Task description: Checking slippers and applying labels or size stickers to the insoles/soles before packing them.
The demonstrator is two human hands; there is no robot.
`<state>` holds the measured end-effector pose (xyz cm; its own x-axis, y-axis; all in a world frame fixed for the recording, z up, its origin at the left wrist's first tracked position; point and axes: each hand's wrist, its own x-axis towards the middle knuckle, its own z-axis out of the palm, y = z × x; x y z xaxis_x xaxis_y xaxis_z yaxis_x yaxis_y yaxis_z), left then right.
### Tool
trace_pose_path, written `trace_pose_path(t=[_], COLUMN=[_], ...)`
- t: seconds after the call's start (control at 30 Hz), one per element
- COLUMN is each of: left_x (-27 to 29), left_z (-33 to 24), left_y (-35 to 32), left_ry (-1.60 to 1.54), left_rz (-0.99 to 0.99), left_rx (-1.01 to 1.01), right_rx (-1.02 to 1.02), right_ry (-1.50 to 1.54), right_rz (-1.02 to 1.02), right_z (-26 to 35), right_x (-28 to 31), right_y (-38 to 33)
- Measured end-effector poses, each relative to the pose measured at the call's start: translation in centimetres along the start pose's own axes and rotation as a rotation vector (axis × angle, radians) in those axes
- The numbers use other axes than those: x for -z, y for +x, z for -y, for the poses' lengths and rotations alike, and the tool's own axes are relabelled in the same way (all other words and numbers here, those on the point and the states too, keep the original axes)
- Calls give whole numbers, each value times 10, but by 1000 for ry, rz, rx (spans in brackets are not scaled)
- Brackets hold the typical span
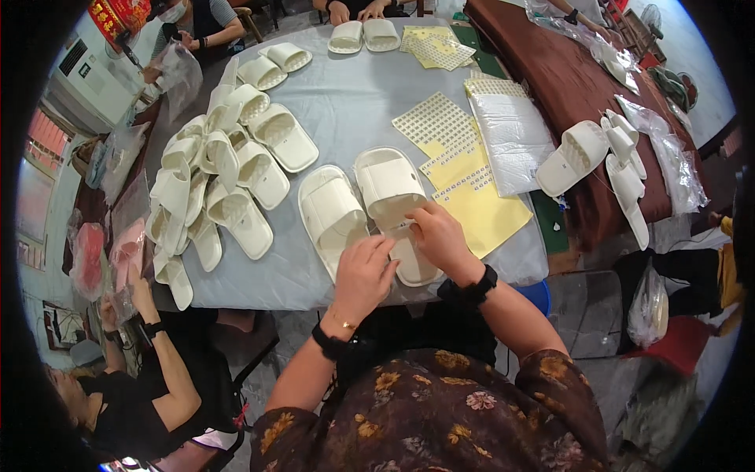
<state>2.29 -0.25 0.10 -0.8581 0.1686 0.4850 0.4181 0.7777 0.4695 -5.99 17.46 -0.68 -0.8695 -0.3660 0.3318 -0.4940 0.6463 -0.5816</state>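
Two cream slide slippers, a left one (pixel 330 206) and a right one (pixel 391 185), lie side by side in front of me, straps away from me. My right hand (pixel 442 240) is over the right slipper's insole, its thumb and fingertips pinched together close to the strap opening. Anything in that pinch is too small to make out. At the heel end of the left slipper hovers my left hand (pixel 364 275), fingers bent, thumb apart, no object visible in it. Yellow sheets of small printed stickers (pixel 480 200) lie just right of the slippers.
A heap of cream slippers (pixel 212 169) covers the table's left side. Beyond the sheets sits a plastic-wrapped pack (pixel 511 145). More slippers (pixel 574 157) rest on a brown-covered table at right. Co-workers sit at left and far side; one handles a pink slipper (pixel 130 248).
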Motion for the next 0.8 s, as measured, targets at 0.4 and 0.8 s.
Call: trace_pose_path(t=[0.4, 0.8], left_x=[-23, -21], left_z=[5, 7], left_y=[4, 3], left_ry=[56, 42], left_rz=[160, 163], left_rx=[69, 81], right_rx=[-16, -46], right_ry=[-98, 31], right_rz=[212, 188], right_z=[-2, -3], right_x=[-6, -7], right_y=[18, 15])
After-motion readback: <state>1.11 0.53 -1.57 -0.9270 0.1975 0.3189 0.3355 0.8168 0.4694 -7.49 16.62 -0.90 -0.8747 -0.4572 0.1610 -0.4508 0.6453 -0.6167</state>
